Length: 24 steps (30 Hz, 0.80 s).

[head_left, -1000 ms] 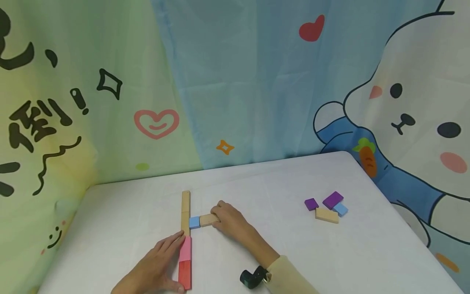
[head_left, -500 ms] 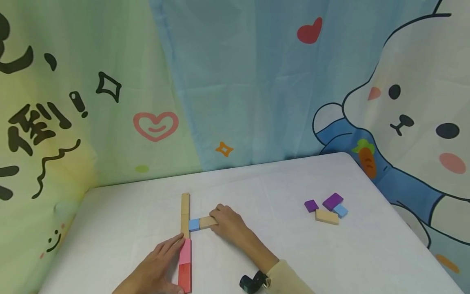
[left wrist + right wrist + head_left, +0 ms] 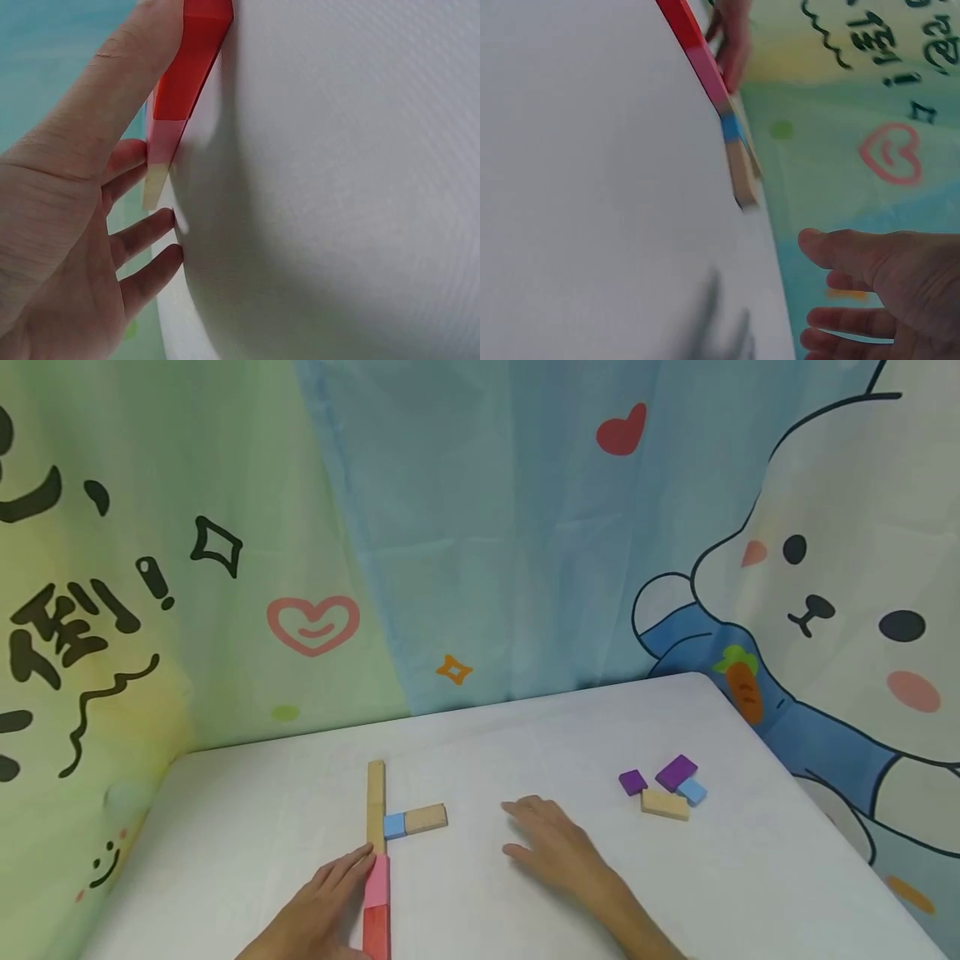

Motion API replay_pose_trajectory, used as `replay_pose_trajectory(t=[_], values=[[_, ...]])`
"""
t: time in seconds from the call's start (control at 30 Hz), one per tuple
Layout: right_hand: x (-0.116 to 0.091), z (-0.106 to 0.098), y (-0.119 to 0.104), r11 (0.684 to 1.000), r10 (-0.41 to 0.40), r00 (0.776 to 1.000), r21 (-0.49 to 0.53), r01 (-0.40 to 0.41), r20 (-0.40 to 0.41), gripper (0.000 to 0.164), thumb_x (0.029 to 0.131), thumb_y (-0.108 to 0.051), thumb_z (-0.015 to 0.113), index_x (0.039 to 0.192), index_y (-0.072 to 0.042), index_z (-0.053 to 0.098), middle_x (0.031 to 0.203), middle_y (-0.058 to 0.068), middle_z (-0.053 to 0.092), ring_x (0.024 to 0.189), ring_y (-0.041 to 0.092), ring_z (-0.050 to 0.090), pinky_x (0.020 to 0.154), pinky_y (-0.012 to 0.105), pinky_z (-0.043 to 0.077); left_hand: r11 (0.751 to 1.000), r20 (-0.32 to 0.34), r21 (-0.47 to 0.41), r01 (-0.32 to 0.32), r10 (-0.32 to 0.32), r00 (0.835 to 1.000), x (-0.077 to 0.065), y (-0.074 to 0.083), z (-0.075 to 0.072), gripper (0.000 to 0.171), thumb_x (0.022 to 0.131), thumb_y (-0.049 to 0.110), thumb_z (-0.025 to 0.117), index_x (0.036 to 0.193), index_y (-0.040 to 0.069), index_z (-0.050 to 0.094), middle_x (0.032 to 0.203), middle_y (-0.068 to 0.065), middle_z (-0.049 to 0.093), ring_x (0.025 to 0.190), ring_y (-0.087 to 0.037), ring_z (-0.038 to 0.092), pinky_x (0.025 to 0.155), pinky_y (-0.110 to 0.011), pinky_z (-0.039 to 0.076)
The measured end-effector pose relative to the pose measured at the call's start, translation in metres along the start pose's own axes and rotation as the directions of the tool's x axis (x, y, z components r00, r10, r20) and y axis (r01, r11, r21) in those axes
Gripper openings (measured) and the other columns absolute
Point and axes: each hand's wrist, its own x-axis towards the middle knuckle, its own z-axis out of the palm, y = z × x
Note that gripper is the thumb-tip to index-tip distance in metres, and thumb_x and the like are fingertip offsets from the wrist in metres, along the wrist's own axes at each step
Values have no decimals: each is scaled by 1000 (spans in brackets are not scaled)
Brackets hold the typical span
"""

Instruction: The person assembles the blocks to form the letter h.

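Note:
Wooden blocks lie end to end in a line: a red block [image 3: 377,931] nearest, a pink block [image 3: 377,881], then natural wood blocks [image 3: 376,802]. From the right side of the wood part a blue block [image 3: 394,826] and a tan block [image 3: 426,819] branch off. My left hand [image 3: 318,902] rests along the line's left side, fingertips by the pink block and thumb against the red block [image 3: 191,67], fingers fairly straight. My right hand [image 3: 562,852] is over the table, right of the tan block, fingers extended and holding nothing.
On the right of the white table [image 3: 735,877] lie two purple blocks [image 3: 677,772], a small blue block [image 3: 692,791] and a tan block [image 3: 664,804], close together. A printed curtain [image 3: 480,527] hangs behind the table's far edge.
My right hand has let go of the tan block and moved right, away from it. The tan block stays beside the blue one. My left hand keeps its place on the line.

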Motion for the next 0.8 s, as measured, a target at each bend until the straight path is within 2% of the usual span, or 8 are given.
replay_pose_trajectory(t=[0.17,0.3,0.4,0.53,0.67,0.8], values=[[-36,-51,60,985,159,985,-58,-163,-64,51,88,-26,71,133,-9,57,131,15,59,124,36,53,99,56,47,1000,-1,8,1,-1,1000,0,-1,2,124,59,87,61,150,8,33,154,-8,37,126,-25,45,91,-47,55],[-52,-80,103,961,247,962,-100,-259,-115,50,89,-24,69,133,-3,56,131,24,56,120,45,51,94,62,47,1000,-3,13,10,-10,1000,-1,-2,3,126,56,89,59,149,8,34,153,-7,38,126,-25,46,92,-47,55],[-59,-88,126,951,264,953,-125,-283,-148,50,87,-22,70,130,0,57,127,29,56,114,48,52,89,63,48,1000,2,7,19,-19,1000,-1,-3,3,127,55,89,60,149,8,34,153,-7,38,126,-25,45,91,-48,55],[-62,-92,144,945,268,949,-145,-292,-164,47,87,-21,70,128,1,58,123,31,56,111,50,52,85,64,49,999,22,-18,36,-35,999,0,-2,2,127,55,89,61,150,9,33,155,-7,36,128,-26,44,91,-49,55],[-59,-93,159,935,294,941,-155,-320,-168,43,90,-17,66,128,1,58,121,32,55,109,50,52,83,65,48,998,36,-36,45,-44,998,1,-1,1,127,56,88,62,151,8,32,155,-8,35,130,-27,43,92,-50,54],[-52,-90,175,929,295,943,-184,-321,-157,41,89,-10,66,126,5,58,118,33,57,106,50,53,84,63,49,999,31,-33,41,-40,999,0,-1,1,127,56,88,62,150,8,32,155,-8,35,129,-27,43,91,-50,54]])
